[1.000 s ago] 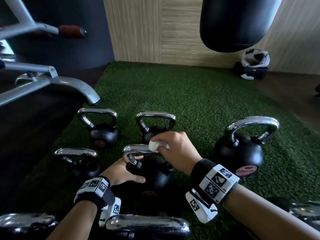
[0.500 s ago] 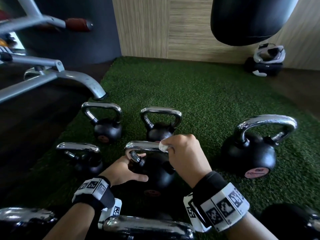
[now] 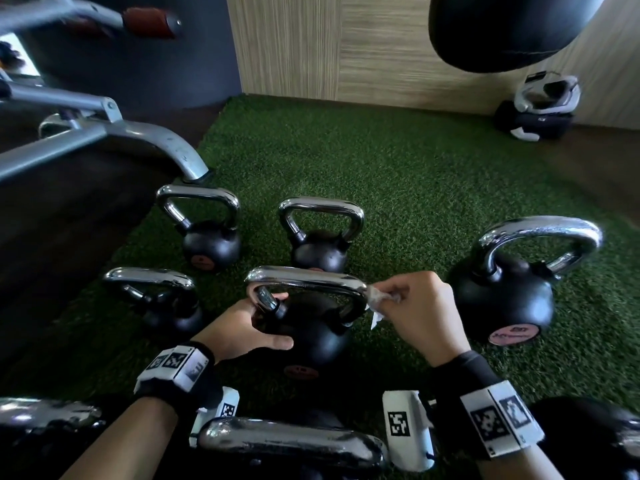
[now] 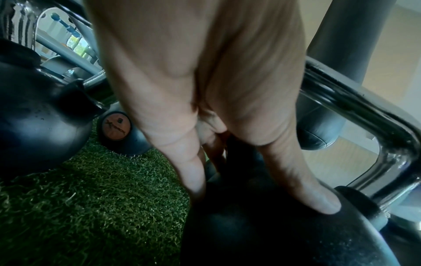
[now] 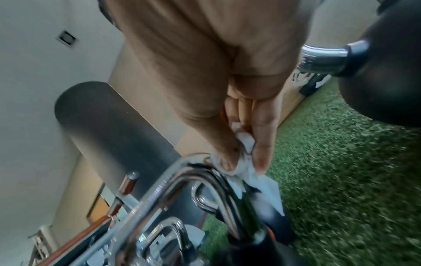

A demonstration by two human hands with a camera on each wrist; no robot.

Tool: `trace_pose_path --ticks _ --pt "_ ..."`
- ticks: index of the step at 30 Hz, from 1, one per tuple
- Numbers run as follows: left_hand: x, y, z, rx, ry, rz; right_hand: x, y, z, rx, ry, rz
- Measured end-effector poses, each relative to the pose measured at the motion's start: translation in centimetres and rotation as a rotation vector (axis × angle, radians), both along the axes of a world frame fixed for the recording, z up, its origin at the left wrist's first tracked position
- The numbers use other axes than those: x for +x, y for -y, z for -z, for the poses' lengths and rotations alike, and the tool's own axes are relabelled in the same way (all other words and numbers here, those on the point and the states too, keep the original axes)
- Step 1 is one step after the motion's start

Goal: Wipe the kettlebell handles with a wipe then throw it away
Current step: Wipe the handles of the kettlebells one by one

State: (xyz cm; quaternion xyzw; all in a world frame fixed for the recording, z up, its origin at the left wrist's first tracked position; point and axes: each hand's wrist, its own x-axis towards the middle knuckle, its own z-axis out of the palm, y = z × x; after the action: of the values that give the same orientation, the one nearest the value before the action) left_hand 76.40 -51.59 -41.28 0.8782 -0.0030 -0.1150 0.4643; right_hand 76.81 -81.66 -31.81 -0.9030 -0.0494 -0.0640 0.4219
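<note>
A black kettlebell (image 3: pixel 311 334) with a chrome handle (image 3: pixel 304 277) stands on the green turf in front of me. My right hand (image 3: pixel 419 306) pinches a crumpled white wipe (image 3: pixel 379 299) against the handle's right corner; in the right wrist view thumb and fingers squeeze the wipe (image 5: pixel 246 162) onto the chrome bend. My left hand (image 3: pixel 242 327) steadies the ball, thumb stretched along its front and fingers around the handle's left post. In the left wrist view the fingers (image 4: pixel 193 172) lie on the black ball (image 4: pixel 273 234).
Several more chrome-handled kettlebells stand around: two behind (image 3: pixel 211 244) (image 3: pixel 320 251), one left (image 3: pixel 166 303), a large one right (image 3: pixel 509 296), more handles at the near edge (image 3: pixel 291 445). A bench frame (image 3: pixel 104 140) is at left, a punching bag (image 3: pixel 519 26) hangs above right.
My right hand has slid the wipe rightward along the handle, from its middle to the right corner. The left hand has stayed on the kettlebell.
</note>
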Motion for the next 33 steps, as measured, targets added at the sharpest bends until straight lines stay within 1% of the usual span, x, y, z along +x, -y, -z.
trace_pose_path --ticks 3,6,9,11,13,15,17,18,20,22,24,26,27,28,30,32,33 --pt "0.0 -0.1 -0.1 0.005 0.0 0.016 0.5 0.7 1.6 0.069 -0.11 -0.002" --pt "0.0 -0.1 0.0 0.004 -0.013 0.016 1.1 0.9 3.2 0.23 -0.194 -0.009" --pt "0.1 0.1 -0.2 0.019 -0.023 0.016 1.3 0.4 5.4 0.384 -0.276 0.028" --pt "0.0 0.3 -0.7 0.047 -0.027 0.007 0.9 -0.4 7.4 0.435 -0.291 0.04" --pt "-0.2 0.5 -1.2 0.124 -0.034 0.0 0.5 -0.9 8.7 0.446 -0.298 0.038" --pt "-0.3 0.5 -2.1 0.265 -0.091 -0.003 0.6 -0.8 8.7 0.478 -0.342 0.021" --pt "-0.5 0.1 -3.6 0.476 -0.201 0.017 0.7 0.1 7.7 0.471 -0.412 -0.073" --pt "-0.5 -0.2 -4.5 0.545 -0.248 0.038 0.8 0.8 7.0 0.448 -0.442 -0.129" --pt "-0.8 -0.8 -7.3 0.578 -0.246 0.064 0.8 2.3 5.2 0.41 -0.47 -0.241" --pt "-1.4 -1.2 -10.4 0.504 -0.154 0.018 0.6 3.2 3.0 0.403 -0.441 -0.342" --pt "-2.0 -0.7 -13.6 0.382 -0.014 -0.058 0.5 3.4 0.6 0.426 -0.359 -0.393" --pt "-2.6 1.0 -16.5 0.187 0.109 -0.073 0.2 2.9 -1.6 0.505 -0.239 -0.405" --pt "-2.7 2.2 -17.6 0.066 0.134 -0.059 0.1 2.5 -2.5 0.542 -0.178 -0.419" --pt "-2.6 3.3 -18.3 -0.049 0.126 -0.045 0.1 1.9 -3.2 0.572 -0.126 -0.436" --pt "-2.1 5.2 -19.0 -0.25 0.037 -0.011 0.2 0.5 -4.0 0.628 -0.038 -0.453" --pt "-1.3 6.4 -18.9 -0.402 -0.066 0.019 0.5 -0.7 -4.2 0.642 0.044 -0.414" --pt "-0.9 6.6 -18.7 -0.447 -0.093 0.024 0.6 -1.2 -4.2 0.632 0.086 -0.379"
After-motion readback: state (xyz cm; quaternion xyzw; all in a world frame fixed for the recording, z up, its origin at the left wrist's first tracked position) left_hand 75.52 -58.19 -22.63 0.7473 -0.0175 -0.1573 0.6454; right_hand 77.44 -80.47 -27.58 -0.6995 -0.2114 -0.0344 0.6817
